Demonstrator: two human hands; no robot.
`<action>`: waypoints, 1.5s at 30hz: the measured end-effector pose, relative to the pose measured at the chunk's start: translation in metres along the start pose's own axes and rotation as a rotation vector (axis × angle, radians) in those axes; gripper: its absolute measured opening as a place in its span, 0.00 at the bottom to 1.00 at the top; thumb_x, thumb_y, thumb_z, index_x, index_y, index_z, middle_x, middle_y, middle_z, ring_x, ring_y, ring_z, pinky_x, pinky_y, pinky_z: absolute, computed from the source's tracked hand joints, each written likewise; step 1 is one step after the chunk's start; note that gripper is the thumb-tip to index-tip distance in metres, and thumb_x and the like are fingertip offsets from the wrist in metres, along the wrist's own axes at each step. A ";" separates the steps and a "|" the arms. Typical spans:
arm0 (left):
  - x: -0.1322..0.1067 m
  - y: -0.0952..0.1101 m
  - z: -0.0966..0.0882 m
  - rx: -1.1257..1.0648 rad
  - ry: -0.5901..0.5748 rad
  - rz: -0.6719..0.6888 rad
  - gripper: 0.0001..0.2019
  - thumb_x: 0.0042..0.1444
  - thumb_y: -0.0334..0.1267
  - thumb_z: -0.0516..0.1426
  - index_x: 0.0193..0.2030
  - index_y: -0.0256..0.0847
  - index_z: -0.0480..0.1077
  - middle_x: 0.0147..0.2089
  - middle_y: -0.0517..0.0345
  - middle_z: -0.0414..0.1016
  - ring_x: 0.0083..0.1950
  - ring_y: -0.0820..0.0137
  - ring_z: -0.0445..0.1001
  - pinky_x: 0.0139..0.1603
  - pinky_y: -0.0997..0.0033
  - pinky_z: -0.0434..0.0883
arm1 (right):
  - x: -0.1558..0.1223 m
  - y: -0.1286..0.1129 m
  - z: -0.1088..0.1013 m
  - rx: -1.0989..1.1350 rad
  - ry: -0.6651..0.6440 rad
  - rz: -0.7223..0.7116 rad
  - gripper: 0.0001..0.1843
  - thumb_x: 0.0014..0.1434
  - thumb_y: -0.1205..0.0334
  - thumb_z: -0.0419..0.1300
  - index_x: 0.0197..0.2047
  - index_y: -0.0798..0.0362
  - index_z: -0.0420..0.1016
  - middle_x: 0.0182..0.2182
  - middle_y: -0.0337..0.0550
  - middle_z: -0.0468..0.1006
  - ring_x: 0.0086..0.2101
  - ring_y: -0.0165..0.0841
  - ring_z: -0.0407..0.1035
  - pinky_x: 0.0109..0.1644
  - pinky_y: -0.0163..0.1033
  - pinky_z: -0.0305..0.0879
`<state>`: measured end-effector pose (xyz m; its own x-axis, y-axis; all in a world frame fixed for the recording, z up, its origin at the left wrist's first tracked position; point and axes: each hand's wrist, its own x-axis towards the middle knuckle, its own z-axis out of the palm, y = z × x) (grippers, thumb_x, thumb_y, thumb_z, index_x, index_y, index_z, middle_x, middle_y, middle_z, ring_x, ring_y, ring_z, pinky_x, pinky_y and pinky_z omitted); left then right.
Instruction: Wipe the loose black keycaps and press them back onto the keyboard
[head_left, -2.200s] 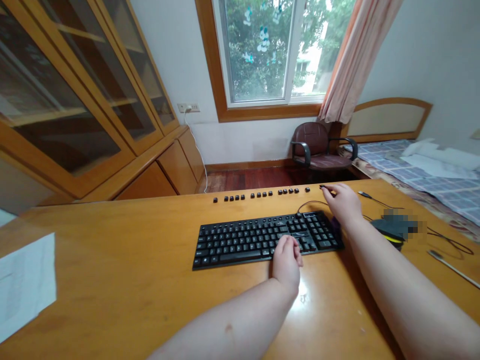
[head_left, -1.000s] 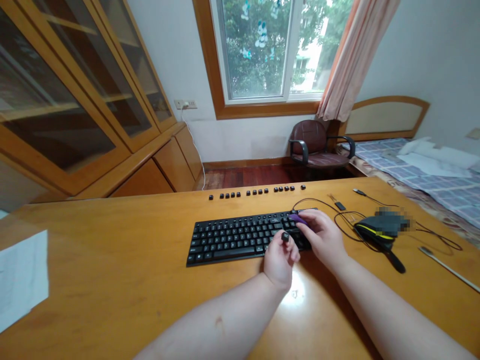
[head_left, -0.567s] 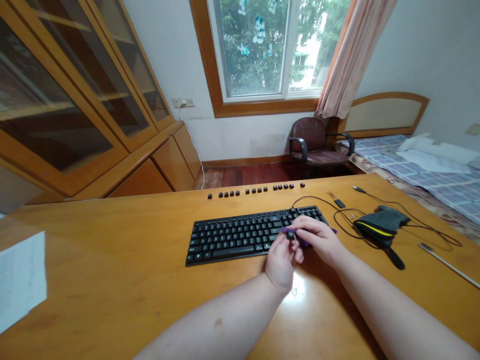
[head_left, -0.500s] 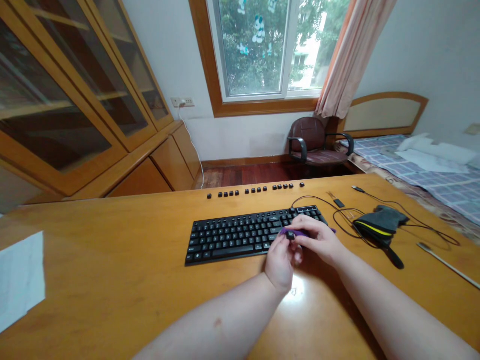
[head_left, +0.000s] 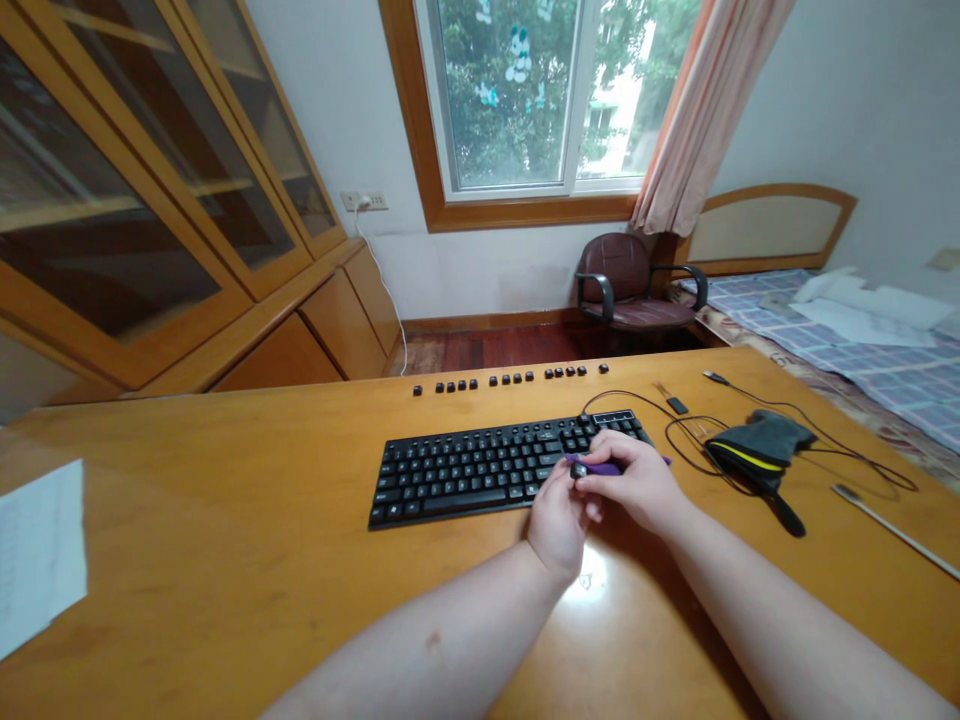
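Left hand (head_left: 559,512) is pinching a small black keycap (head_left: 579,471) at the fingertips, right over the near edge of the keyboard (head_left: 472,476). Right hand (head_left: 639,482) is closed around a purple tool (head_left: 602,466), with its tip right at the cap, so each hand looks to be steadying the other. There's a dark pouch (head_left: 759,450) and a looped cable (head_left: 679,425) off to the right, out of the way. Furthest back, loose keycaps (head_left: 510,379) are lined up in little groups along the far edge of the desk (head_left: 225,560).

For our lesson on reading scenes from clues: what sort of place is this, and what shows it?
Probably a bedroom doubling as a study: a bed with a checked cover at the right, a keyboard on a wooden desk, and glass-fronted cabinets along the left wall.
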<state>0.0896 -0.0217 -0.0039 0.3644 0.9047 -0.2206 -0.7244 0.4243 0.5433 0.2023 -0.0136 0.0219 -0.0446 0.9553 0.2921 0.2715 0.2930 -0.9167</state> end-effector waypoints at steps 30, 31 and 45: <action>0.001 -0.009 -0.012 0.120 0.037 0.112 0.19 0.50 0.45 0.58 0.48 0.43 0.63 0.34 0.58 0.69 0.28 0.76 0.65 0.28 0.76 0.60 | -0.011 -0.014 0.018 -0.083 0.055 -0.023 0.11 0.54 0.59 0.60 0.42 0.48 0.77 0.29 0.41 0.69 0.31 0.33 0.68 0.30 0.38 0.69; 0.000 -0.009 -0.012 0.118 0.042 0.097 0.20 0.49 0.43 0.58 0.49 0.43 0.62 0.35 0.57 0.70 0.29 0.75 0.66 0.29 0.76 0.60 | -0.011 -0.014 0.018 -0.109 0.053 -0.042 0.13 0.54 0.60 0.60 0.43 0.48 0.76 0.29 0.42 0.70 0.32 0.34 0.68 0.32 0.39 0.70; -0.001 -0.003 -0.010 0.282 0.030 0.207 0.12 0.55 0.48 0.52 0.36 0.41 0.62 0.22 0.65 0.59 0.22 0.78 0.56 0.24 0.79 0.56 | -0.016 -0.013 0.012 -0.216 0.231 -0.222 0.09 0.57 0.65 0.55 0.35 0.50 0.78 0.27 0.42 0.71 0.30 0.32 0.67 0.34 0.39 0.65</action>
<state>0.0859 -0.0232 -0.0134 0.2058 0.9731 -0.1038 -0.5898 0.2080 0.7803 0.1876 -0.0323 0.0262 0.0860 0.8285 0.5533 0.4770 0.4533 -0.7530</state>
